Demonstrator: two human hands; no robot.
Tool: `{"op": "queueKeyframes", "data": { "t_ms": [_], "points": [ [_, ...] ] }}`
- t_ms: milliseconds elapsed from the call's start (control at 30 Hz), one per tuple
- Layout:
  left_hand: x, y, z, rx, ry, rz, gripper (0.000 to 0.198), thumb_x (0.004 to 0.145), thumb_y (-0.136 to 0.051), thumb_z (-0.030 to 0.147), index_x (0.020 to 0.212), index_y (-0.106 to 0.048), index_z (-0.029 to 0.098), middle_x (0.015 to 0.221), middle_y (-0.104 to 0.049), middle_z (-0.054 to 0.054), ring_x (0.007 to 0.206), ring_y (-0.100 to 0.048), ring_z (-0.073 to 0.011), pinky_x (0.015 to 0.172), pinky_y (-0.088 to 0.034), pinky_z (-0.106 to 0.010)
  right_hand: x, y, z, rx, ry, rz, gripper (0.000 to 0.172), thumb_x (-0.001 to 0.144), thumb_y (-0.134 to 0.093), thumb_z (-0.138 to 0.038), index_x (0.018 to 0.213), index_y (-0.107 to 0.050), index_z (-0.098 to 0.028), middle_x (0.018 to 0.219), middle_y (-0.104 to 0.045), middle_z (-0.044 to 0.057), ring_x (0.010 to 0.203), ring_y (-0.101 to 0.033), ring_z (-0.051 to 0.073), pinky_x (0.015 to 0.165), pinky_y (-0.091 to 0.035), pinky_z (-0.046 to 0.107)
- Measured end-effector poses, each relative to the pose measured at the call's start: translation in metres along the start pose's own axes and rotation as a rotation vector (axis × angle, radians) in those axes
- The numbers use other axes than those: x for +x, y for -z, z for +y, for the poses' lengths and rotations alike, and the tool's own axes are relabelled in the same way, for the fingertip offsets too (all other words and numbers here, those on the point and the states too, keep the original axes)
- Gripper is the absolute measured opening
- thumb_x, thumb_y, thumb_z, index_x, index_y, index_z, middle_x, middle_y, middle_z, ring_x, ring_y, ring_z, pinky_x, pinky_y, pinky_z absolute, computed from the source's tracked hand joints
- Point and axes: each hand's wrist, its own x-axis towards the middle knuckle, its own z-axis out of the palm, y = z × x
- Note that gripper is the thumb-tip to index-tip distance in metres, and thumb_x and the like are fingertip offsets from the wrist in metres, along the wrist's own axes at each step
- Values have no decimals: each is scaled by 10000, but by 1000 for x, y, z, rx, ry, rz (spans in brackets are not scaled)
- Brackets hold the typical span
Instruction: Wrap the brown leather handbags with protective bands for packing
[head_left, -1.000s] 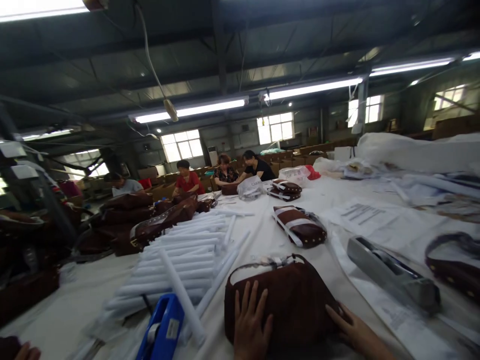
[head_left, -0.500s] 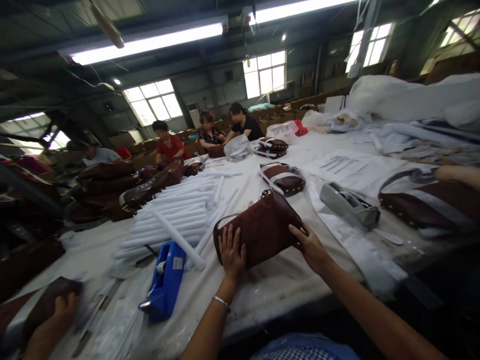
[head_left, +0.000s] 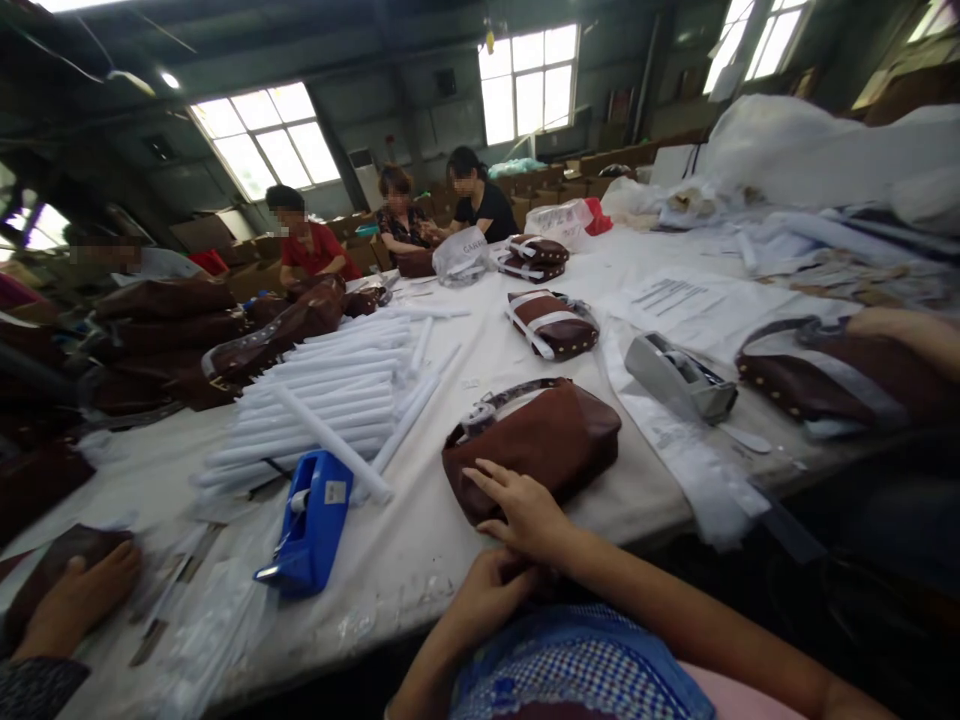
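A brown leather handbag (head_left: 540, 440) lies on the white-covered table in front of me, its studded edge and wrapped strap at the far side. Across its near left part rests my right hand (head_left: 529, 512), fingers stretched out and apart, touching the leather without gripping it. Close to my body, just below the right wrist, is my left hand (head_left: 495, 590). Its fingers are curled in, and the right forearm partly hides them, so what they hold, if anything, does not show. A blue tape dispenser (head_left: 311, 525) stands to the left of the bag.
White paper rolls (head_left: 322, 390) are piled left of centre. A grey tape dispenser (head_left: 679, 378) and strapped bags (head_left: 553, 322) lie beyond. Co-workers' hands hold bags at both sides; more people sit across the table. Brown bags (head_left: 165, 340) are stacked far left.
Both hands have left their hold on the bag's sides. My left hand has drawn back to my body; my right has moved left onto the bag's front. The bag now lies tipped back, strap showing.
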Motion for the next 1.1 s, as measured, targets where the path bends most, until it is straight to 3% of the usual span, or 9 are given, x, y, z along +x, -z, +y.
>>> {"op": "queueKeyframes", "data": {
  "t_ms": [100,167,233,300,400,533,733,867,1100],
  "points": [
    [-24,19,11,138,-36,220,384,884,-619,518,1009,-731,172,865,-768,-64,727,-719,-201,616,-548,-281,-19,22,39,117,115,3,621,869,-720,-277,1448,-500,-303,1472,-541,56,1290,-562,232,1076,-482,381],
    [-21,27,22,363,-240,511,319,925,-587,470,1077,-713,219,964,-771,-54,834,-733,-212,725,-591,-320,-29,52,73,1,183,36,654,866,-732,-292,1465,-473,-330,1490,-522,51,1374,-479,273,1179,-356,496],
    [-7,26,27,678,-479,664,332,932,-601,434,1205,-668,256,1170,-736,-65,1082,-695,-252,945,-571,-403,-34,78,107,-130,209,-14,821,804,-796,-312,1516,-387,-331,1568,-408,66,1457,-345,329,1209,-242,592],
    [11,19,22,982,-607,617,548,898,-651,440,1399,-527,256,1424,-587,-102,1328,-539,-311,1100,-471,-509,-36,92,134,-205,246,-91,911,768,-817,-272,1537,-333,-338,1615,-306,56,1489,-260,344,1213,-202,612],
    [31,16,6,1243,-599,497,785,867,-700,347,1537,-313,219,1583,-371,-141,1457,-357,-343,1140,-412,-570,-38,87,152,-249,305,-125,829,807,-724,-136,1521,-361,-350,1606,-319,25,1473,-313,305,1211,-274,546],
    [37,48,-9,1317,-591,536,654,899,-542,71,1501,-386,273,1515,-490,-71,1404,-456,-261,1137,-449,-489,-39,61,139,-265,253,-34,604,908,-564,-86,1446,-497,-351,1515,-474,-8,1348,-509,257,1133,-433,433],
    [27,94,-4,1380,-676,521,569,943,-520,116,1486,-410,243,1465,-550,-72,1381,-485,-234,1123,-482,-456,-32,60,122,-213,281,-49,630,907,-559,-82,1485,-453,-310,1490,-512,18,1317,-533,272,1106,-461,454],
    [31,92,-20,1385,-800,508,546,964,-444,55,1480,-412,228,1418,-595,-69,1376,-487,-197,1124,-488,-423,-35,56,144,-89,367,-90,663,940,-453,-41,1515,-367,-359,1545,-430,-18,1449,-369,254,1211,-328,515],
    [40,73,-66,1268,-862,656,543,940,-381,-5,1406,-514,240,1326,-664,-53,1302,-564,-192,1078,-535,-429,-73,12,170,120,347,-11,463,1045,-354,-179,1421,-497,-407,1413,-580,-22,1397,-432,226,1190,-338,548]
  ]
}}
